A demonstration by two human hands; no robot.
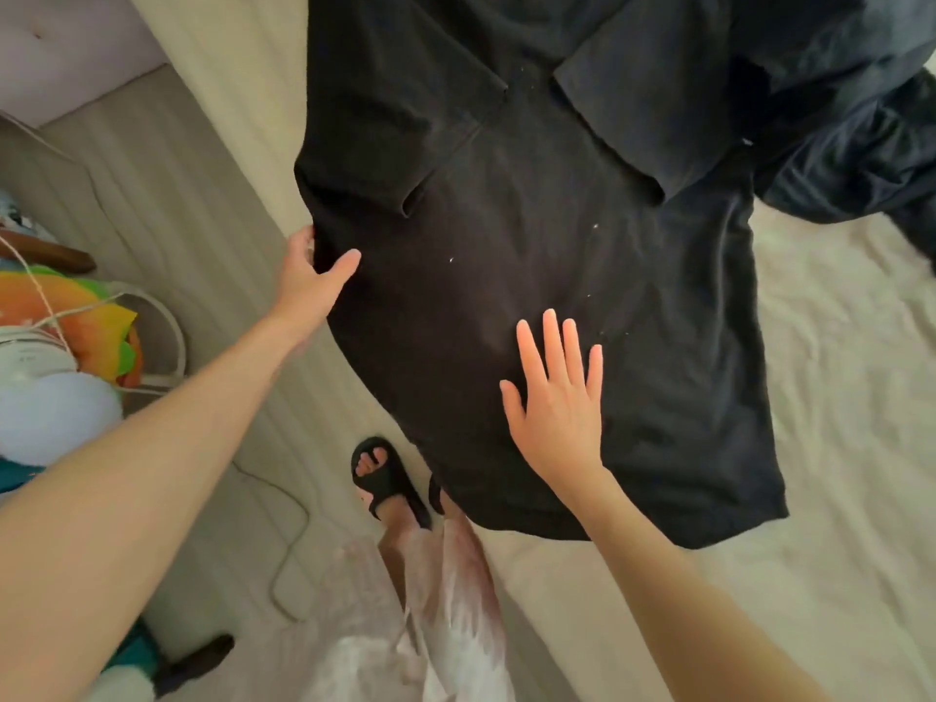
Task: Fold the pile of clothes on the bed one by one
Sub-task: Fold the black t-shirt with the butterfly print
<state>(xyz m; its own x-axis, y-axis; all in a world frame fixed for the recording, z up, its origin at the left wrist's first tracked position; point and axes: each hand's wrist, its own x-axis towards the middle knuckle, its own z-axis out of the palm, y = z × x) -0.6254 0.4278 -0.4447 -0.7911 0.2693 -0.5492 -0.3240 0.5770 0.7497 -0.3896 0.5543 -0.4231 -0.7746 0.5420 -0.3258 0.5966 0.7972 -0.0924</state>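
— Where's the black T-shirt [532, 245]?
— Mid-frame, on the bed [835, 423]. Left hand [311, 276] pinches its left edge; right hand [557, 397] rests flat and spread, lower centre.
— Heavy?
— Probably limp and light; take edges.

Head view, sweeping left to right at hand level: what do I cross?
Colourful bundle → left hand gripping the shirt's edge → black shirt → right hand flat on it → bare bed sheet.
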